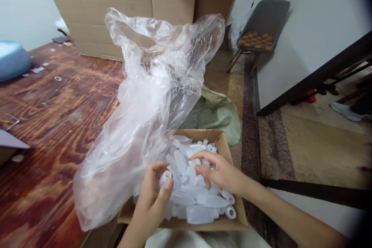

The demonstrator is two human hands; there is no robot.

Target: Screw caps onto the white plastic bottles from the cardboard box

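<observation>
Room: a red-brown wood-grain surface [72,116] runs along my left, a large cardboard carton [101,11] stands beyond it, and a grey chair [266,17] is by the wall, far right. In front of me is a shallow open cardboard box [225,149], heaped with translucent plastic bottles [202,214]. A clear plastic bag [145,97] slumps against the box's left side and partly covers its far-left corner; a pale green sack [226,114] lies behind.

Hands: apart, both over the box. My left hand [152,195], at the left edge of the heap, grips one small bottle [166,175] between thumb and curled fingers. Its round mouth faces up and toward me; the body is hidden by my hand, so its long axis appears to run down and away.

My right hand [225,174] reaches in from the right, palm down, fingers bent over the middle of the heap. Whether it is closed on a bottle or only touching, I cannot tell.

Relation noted: the gripped bottle lies left of my right fingertips, loose bottles between. The nearest flat bottle in front lies crosswise, neck to the right, below both hands and closer to the right.
</observation>
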